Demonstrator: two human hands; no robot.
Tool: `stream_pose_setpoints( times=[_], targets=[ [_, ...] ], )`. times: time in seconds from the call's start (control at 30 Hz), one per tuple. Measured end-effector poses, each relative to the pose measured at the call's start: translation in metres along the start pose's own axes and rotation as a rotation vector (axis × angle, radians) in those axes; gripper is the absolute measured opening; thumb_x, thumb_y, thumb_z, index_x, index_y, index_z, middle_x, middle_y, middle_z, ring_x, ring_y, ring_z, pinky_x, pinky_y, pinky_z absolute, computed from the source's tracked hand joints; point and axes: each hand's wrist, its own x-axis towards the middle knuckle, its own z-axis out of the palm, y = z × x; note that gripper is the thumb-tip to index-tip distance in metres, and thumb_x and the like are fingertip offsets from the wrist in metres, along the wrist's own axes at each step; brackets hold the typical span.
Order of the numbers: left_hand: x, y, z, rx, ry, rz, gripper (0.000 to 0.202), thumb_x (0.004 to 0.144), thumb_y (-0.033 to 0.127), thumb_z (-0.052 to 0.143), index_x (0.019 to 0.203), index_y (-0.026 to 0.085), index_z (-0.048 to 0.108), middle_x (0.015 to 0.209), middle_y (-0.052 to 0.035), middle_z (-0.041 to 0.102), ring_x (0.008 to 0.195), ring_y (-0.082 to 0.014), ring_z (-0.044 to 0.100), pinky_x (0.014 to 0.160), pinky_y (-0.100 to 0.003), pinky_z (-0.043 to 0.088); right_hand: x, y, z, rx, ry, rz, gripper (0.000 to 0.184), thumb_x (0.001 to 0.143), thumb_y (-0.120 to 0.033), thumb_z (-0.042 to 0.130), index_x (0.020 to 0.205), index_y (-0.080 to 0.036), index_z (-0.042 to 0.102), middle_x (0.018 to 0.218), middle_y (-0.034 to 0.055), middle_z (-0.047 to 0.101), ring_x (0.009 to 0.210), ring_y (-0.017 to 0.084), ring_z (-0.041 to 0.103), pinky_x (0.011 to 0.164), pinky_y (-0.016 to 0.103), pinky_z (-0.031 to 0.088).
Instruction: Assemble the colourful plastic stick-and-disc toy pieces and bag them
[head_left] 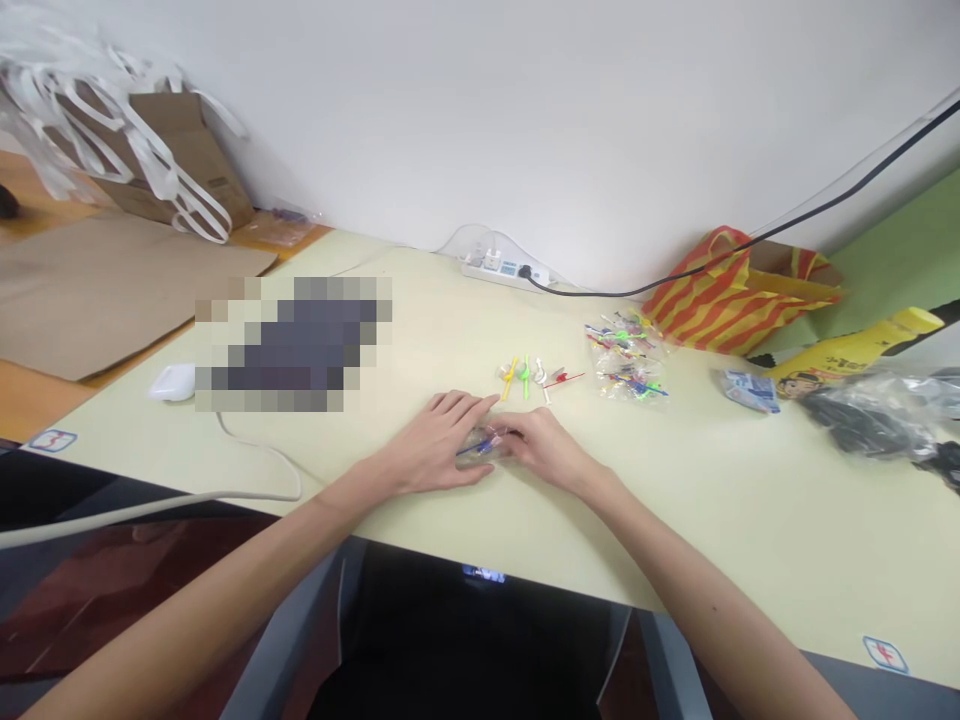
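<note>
Both my hands rest on the pale yellow table (750, 520) and meet over a small clear packet (484, 442) with a blue and pink piece inside. My left hand (439, 445) lies over the packet's left end, fingers stretched forward and pressed on it. My right hand (544, 448) pinches the packet's right end with its fingertips. Just beyond the hands lie a few small loose plastic pieces (529, 376), yellow, green, white and red. Farther right sits a pile of clear packets (626, 360) holding more coloured pieces.
A white power strip (502, 268) with a black cable lies by the wall. A red and yellow striped bag (739, 290), a yellow bottle (855, 352) and dark plastic bags (885, 412) crowd the right. A white case (172, 382) and cardboard (90, 290) lie left.
</note>
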Motion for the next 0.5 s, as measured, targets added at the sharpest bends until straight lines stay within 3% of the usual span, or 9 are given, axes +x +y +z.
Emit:
stream_pose_setpoints(
  times=[0.1,0.23,0.37,0.5],
  targets=[
    [0.000,0.000,0.000,0.002,0.005,0.004,0.082,0.093,0.055,0.060,0.159,0.019,0.027,0.144,-0.0152,0.054,0.131,-0.0347,0.048,0.111,-0.051,0.038,0.004,0.000,0.010,-0.066,0.073,0.012,0.019,0.091,-0.010,0.063,0.075,-0.016,0.070,0.063,-0.0025,0.062,0.058,0.011,0.050,0.063,0.022,0.036],
    [0.000,0.001,-0.001,0.007,0.008,0.011,0.080,0.094,0.055,0.059,0.158,0.019,0.028,0.143,-0.0150,0.055,0.130,-0.0345,0.049,0.110,-0.051,0.039,0.011,0.003,0.023,-0.170,0.163,0.066,0.026,0.089,-0.019,0.073,0.064,-0.016,0.067,0.057,-0.0016,0.060,0.055,0.011,0.046,0.059,0.025,0.032],
    [0.001,0.002,-0.001,0.013,0.018,0.009,0.078,0.095,0.057,0.057,0.157,0.019,0.030,0.143,-0.0147,0.055,0.130,-0.0345,0.049,0.110,-0.051,0.039,0.013,0.005,0.028,-0.238,0.212,0.140,0.021,0.091,-0.015,0.068,0.069,-0.016,0.070,0.064,0.0024,0.068,0.058,0.014,0.053,0.061,0.026,0.035],
    [0.001,0.001,0.000,0.026,0.021,0.003,0.079,0.095,0.060,0.056,0.157,0.018,0.030,0.143,-0.0151,0.055,0.130,-0.0346,0.049,0.110,-0.051,0.039,0.010,0.001,0.024,-0.262,0.143,0.044,0.029,0.087,0.002,0.052,0.087,-0.017,0.074,0.091,0.0084,0.077,0.083,0.019,0.067,0.074,0.025,0.042]
  ],
)
